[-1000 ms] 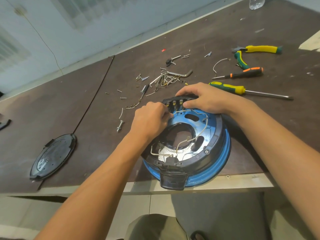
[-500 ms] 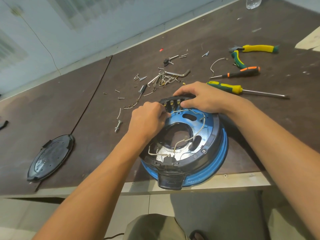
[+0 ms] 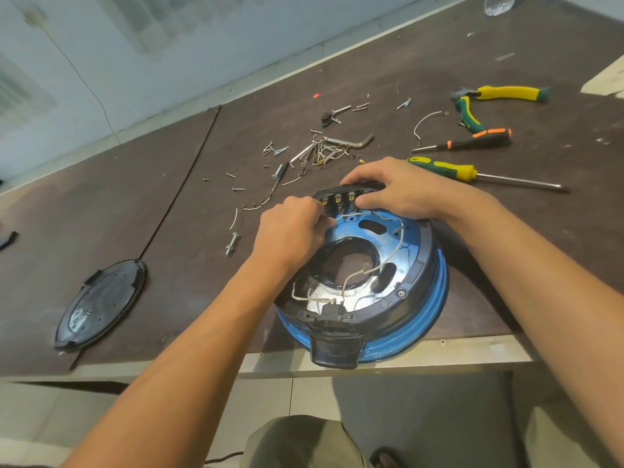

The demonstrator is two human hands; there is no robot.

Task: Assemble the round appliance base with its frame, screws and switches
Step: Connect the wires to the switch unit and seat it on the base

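Observation:
A round blue appliance base (image 3: 429,309) lies upside down at the table's near edge, with a black frame (image 3: 417,285) on it and white wires (image 3: 388,261) crossing its middle. A black switch block (image 3: 341,197) with brass terminals sits at the frame's far rim. My right hand (image 3: 401,189) grips that rim, thumb against the terminals. My left hand (image 3: 290,231) is curled at the block's left side, fingertips pinching by a terminal; what they hold is hidden.
Loose screws and wires (image 3: 317,152) lie beyond the base, with a bolt (image 3: 231,243) to its left. Yellow-green pliers (image 3: 486,99), an orange-black screwdriver (image 3: 472,141) and a yellow-green screwdriver (image 3: 472,173) lie at the right. A black round cover (image 3: 101,305) rests far left.
Both hands stay at the switch block; my left fingertips shifted slightly at the terminals. The base has not moved.

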